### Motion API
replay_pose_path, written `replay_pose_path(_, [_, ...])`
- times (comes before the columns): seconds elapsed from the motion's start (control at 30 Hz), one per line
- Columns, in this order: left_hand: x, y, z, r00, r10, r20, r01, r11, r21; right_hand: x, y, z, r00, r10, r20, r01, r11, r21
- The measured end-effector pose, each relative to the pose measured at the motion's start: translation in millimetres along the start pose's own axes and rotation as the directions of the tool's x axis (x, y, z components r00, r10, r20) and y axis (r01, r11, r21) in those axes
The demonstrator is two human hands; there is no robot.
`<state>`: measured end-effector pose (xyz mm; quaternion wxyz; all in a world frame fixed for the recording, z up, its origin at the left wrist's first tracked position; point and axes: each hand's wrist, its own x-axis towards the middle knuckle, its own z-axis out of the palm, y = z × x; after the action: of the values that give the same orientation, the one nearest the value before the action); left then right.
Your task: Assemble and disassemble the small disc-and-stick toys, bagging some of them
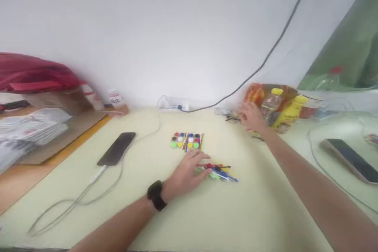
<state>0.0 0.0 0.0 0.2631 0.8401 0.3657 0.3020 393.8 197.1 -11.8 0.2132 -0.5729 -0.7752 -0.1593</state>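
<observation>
Presently, left hand (187,170) is at the arrows (225,175), thumb and fingers parted, grip loose, nothing visibly clasped. Arrows lie piled on counter (254,212), just below the discs (190,139). Right hand (252,117) blurred beside bottle (271,105); cannot tell its grip.

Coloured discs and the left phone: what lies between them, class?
In the head view, a thin pale cable lies between the left phone and coloured discs.

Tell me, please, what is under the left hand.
Beside the left hand, small red, blue, white and green pieces, some arrow-shaped, show on the pale yellow-green tabletop. Whatever lies beneath the palm is covered.
</observation>
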Motion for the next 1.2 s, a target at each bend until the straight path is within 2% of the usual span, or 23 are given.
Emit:
replay_pose_path(0.1, [-0.9, -2.7, 1.0, 1.0, 0.016, 0.003, -0.016, 1.0, 0.002, 6.3, -4.2, -6.3, 0.991, 0.06, -0.119, -0.056, 0.998, 0.04])
replay_pose_path(0.2, [-1.5, -4.2, 1.1, 1.0, 0.023, -0.005, -0.023, 1.0, -0.003, 16.8, -7.6, -13.0, 0.967, 0.18, -0.182, -0.168, 0.983, 0.079])
replay_pose_path(0.4, [-1.4, -4.6, 0.7, 0.999, 0.029, -0.046, -0.029, 1.0, -0.002, 42.7, -8.2, -17.7, 0.903, 0.429, -0.014, -0.428, 0.902, 0.052])
replay_pose_path(0.5, [-1.2, -5.6, 1.3, 0.998, 0.035, -0.06, -0.035, 0.999, 0.002, 50.8, -5.8, -14.0, 0.883, 0.468, 0.036, -0.469, 0.883, 0.012])
replay_pose_path(0.7, [-1.8, -7.3, 1.0, 0.996, 0.048, -0.08, -0.047, 0.999, 0.013, 52.7, -2.3, -11.8, 0.882, 0.47, -0.028, -0.47, 0.882, 0.016])
replay_pose_path(0.87, [1.0, -7.4, -0.5, 0.993, 0.09, -0.08, -0.086, 0.995, 0.054, 43.6, -0.1, -21.5, 0.912, 0.398, -0.101, -0.4, 0.916, -0.005])
replay_pose_path(0.97, [4.1, -7.5, -0.1, 0.991, 0.108, -0.08, -0.103, 0.992, 0.07, 40.6, -4.2, -27.6, 0.942, 0.33, -0.053, -0.333, 0.941, -0.058])
replay_pose_path(1.07, [6.2, -7.3, 0.3, 0.989, 0.118, -0.086, -0.112, 0.991, 0.071, 45.2, -15.7, -29.7, 0.966, 0.254, 0.044, -0.247, 0.961, -0.124])
replay_pose_path(1.2, [5.9, -6.8, -0.2, 0.988, 0.132, -0.081, -0.126, 0.99, 0.069, 58.5, -34.0, -24.7, 0.967, 0.202, 0.158, -0.172, 0.968, -0.182])
